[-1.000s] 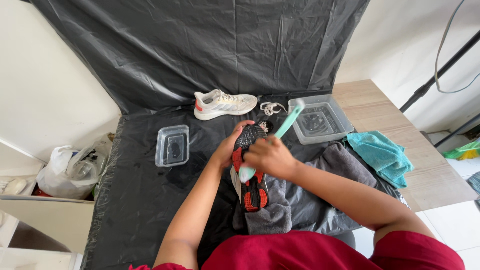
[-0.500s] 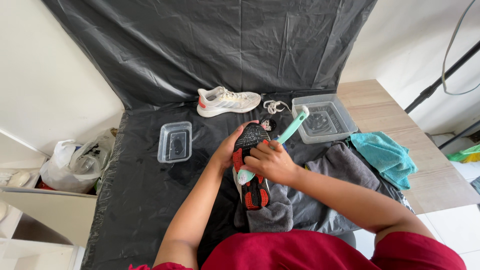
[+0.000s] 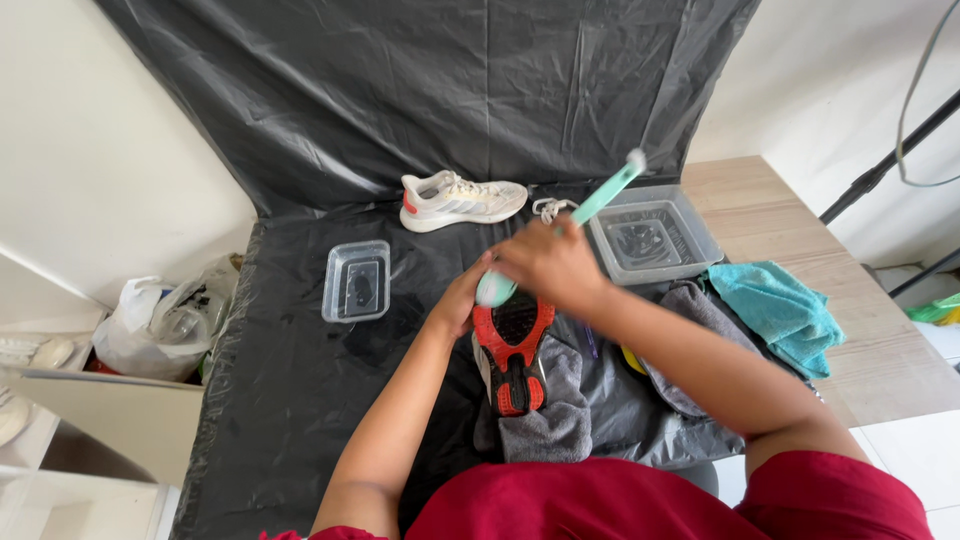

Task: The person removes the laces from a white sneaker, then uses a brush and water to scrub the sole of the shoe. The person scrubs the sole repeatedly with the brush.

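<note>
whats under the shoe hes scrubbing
The upturned shoe lies on a grey cloth spread over the black plastic sheet. The left hand holds its toe end; the right hand holds a teal brush. The shoe's upper is hidden underneath.

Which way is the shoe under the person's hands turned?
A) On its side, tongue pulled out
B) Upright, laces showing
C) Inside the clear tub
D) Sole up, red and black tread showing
D: the shoe lies on a grey cloth with its red and black tread facing up, while the right hand holds a teal brush over it.
</note>
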